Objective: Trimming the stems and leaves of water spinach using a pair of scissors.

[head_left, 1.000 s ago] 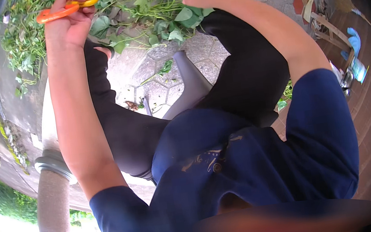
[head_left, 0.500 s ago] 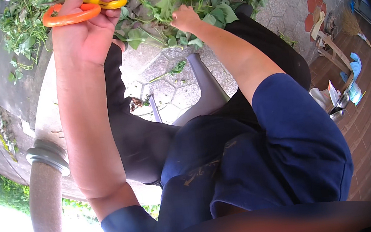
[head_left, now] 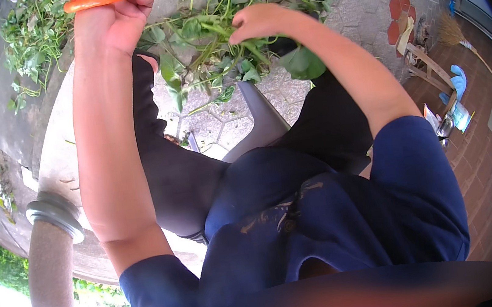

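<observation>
**Work Area: Hand Positions and Surroundings**

We hold the scissors (head_left: 95, 0) in our left hand (head_left: 120, 31), fingers curled around the handles (the blades are out of view). Our right hand (head_left: 263, 21) is at the vines (head_left: 200, 33), fingers bent inward; we cannot tell whether the tips pinch a stem. The vines lie ahead of our knees, partly over the paving (head_left: 359, 23). A second pile (head_left: 33, 44) lies to the left on grey ground.

The paving consists of pale, mostly hexagonal slabs, with a red inset (head_left: 394, 31) of hexagons at right. Between our legs we note a grey strut (head_left: 263, 117). To the right, the paving meets a brown floor (head_left: 477, 186) with straight joints. There we locate a broom (head_left: 449, 33) and a blue item (head_left: 460, 83). At lower left stands a round pillar (head_left: 53, 281) with a grey collar (head_left: 54, 215).
</observation>
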The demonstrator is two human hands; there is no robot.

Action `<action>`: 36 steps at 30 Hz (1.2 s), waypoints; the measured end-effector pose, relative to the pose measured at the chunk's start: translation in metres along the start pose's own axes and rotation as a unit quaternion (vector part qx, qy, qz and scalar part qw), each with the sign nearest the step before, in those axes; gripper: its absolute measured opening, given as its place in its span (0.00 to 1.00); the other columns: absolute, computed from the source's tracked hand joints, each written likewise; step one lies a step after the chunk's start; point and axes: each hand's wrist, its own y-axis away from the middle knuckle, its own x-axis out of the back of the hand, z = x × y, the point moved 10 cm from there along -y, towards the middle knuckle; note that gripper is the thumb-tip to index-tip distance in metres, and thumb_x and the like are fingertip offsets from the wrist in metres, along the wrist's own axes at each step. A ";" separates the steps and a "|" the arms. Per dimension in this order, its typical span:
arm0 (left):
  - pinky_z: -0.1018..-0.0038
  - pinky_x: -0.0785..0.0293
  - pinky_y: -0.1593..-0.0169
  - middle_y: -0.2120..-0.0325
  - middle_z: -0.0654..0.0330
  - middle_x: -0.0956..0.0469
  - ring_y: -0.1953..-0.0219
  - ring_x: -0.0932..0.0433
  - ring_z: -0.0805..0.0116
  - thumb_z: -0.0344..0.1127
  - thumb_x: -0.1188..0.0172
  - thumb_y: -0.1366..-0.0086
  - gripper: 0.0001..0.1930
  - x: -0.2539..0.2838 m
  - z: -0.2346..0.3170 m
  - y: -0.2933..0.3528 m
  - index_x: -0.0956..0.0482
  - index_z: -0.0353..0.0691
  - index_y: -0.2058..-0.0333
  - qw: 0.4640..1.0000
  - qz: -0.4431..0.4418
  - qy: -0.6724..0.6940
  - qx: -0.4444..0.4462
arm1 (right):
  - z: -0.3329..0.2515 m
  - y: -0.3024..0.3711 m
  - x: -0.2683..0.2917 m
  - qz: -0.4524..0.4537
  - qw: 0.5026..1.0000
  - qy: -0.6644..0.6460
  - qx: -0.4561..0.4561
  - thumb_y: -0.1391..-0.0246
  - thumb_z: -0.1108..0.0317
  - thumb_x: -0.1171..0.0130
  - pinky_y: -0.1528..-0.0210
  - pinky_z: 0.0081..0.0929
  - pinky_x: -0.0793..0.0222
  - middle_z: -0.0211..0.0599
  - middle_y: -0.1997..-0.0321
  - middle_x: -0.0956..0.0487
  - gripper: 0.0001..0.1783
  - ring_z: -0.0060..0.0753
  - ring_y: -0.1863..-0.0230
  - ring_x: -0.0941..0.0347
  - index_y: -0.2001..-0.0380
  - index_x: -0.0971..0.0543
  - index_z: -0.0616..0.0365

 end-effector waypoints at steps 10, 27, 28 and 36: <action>0.74 0.36 0.71 0.71 0.57 0.26 0.69 0.28 0.69 0.30 0.46 0.43 0.07 -0.026 -0.012 0.001 0.30 0.34 0.66 0.998 0.031 -0.055 0.004 | 0.016 0.132 0.105 0.151 0.839 -0.495 0.168 0.50 0.53 0.45 0.69 0.14 0.39 0.33 0.71 0.22 0.23 0.15 0.69 0.31 0.58 0.25 0.60; 0.75 0.34 0.60 0.68 0.55 0.23 0.71 0.28 0.75 0.35 0.41 0.45 0.14 -0.096 -0.097 -0.007 0.30 0.35 0.62 0.937 -0.059 -0.345 -0.016 | 0.040 0.103 0.118 0.137 0.522 -0.805 0.245 0.45 0.64 0.53 0.68 0.18 0.37 0.37 0.64 0.21 0.14 0.23 0.66 0.29 0.57 0.28 0.57; 0.79 0.34 0.64 0.62 0.53 0.25 0.71 0.29 0.77 0.36 0.42 0.43 0.14 -0.103 -0.102 -0.003 0.31 0.36 0.61 0.920 -0.065 -0.385 -0.027 | 0.041 0.101 0.113 0.149 0.536 -0.799 0.227 0.45 0.64 0.53 0.69 0.19 0.38 0.37 0.64 0.21 0.14 0.23 0.68 0.30 0.58 0.28 0.57; 0.83 0.39 0.78 0.75 0.64 0.27 0.80 0.33 0.80 0.32 0.37 0.49 0.16 -0.112 -0.135 0.002 0.30 0.37 0.63 0.891 -0.099 -0.443 -0.006 | 0.035 0.127 0.106 0.241 0.704 -0.649 0.158 0.45 0.57 0.49 0.63 0.21 0.39 0.30 0.64 0.23 0.17 0.19 0.62 0.31 0.60 0.25 0.59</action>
